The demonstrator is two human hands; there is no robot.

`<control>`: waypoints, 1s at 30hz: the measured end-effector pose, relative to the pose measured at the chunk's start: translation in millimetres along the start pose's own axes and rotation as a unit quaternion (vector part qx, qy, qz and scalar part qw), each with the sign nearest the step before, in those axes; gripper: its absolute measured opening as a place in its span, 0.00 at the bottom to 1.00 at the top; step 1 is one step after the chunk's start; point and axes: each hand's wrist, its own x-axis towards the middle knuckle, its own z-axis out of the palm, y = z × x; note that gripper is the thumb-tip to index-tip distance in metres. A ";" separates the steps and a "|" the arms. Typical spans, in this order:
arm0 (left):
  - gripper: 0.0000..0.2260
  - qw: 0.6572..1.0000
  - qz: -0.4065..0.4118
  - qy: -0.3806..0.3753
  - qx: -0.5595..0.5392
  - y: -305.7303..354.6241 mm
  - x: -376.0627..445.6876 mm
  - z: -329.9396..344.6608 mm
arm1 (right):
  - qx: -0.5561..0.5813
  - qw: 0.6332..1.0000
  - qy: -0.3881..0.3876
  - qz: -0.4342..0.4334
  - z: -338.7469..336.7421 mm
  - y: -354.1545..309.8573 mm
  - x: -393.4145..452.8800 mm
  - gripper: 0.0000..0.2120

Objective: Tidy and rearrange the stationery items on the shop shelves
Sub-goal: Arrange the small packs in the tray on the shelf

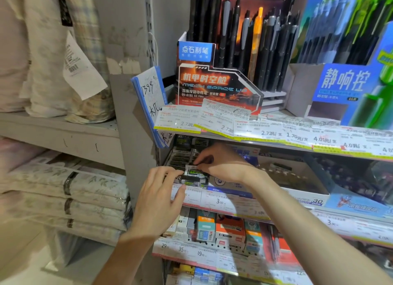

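Note:
Both hands work at the left end of the middle shelf. A tray of small black-and-green boxed items sits there, several lying in rows. My right hand pinches one small black-and-green box at the tray's front, fingertips closed on its top edge. My left hand rests against the same box from the left, thumb on the shelf's price strip and fingers touching the box's left end. The lower part of the box is partly hidden by my fingers.
Above, a shelf carries an orange-black pen display and a blue-green one, with price labels along its edge. A notepad hangs at the left post. Boxed goods fill the lower shelf. Wrapped bedding stacks at left.

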 end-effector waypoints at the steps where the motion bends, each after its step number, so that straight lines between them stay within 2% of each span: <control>1: 0.16 1.000 0.000 0.001 0.001 -0.2 0.1 0.4 | 0.000 1.000 -0.004 0.000 -0.4 1.5 -0.4 0.09; 15: 0.19 1.000 0.013 0.010 0.004 -2.9 0.2 2.5 | 0.008 1.000 -0.026 -0.006 -3.2 13.2 -4.2 0.08; 21: 0.17 1.000 0.013 0.020 0.008 -0.8 0.6 3.5 | -0.037 0.999 0.001 -0.026 2.7 8.4 -7.7 0.09; 25: 0.18 1.000 0.009 0.019 0.004 -0.7 1.0 3.2 | -0.020 0.998 0.053 -0.040 3.5 11.7 -13.5 0.10; 30: 0.19 1.000 0.005 0.024 0.000 0.6 1.0 4.2 | 0.010 0.995 0.088 0.033 -14.3 30.8 -25.5 0.11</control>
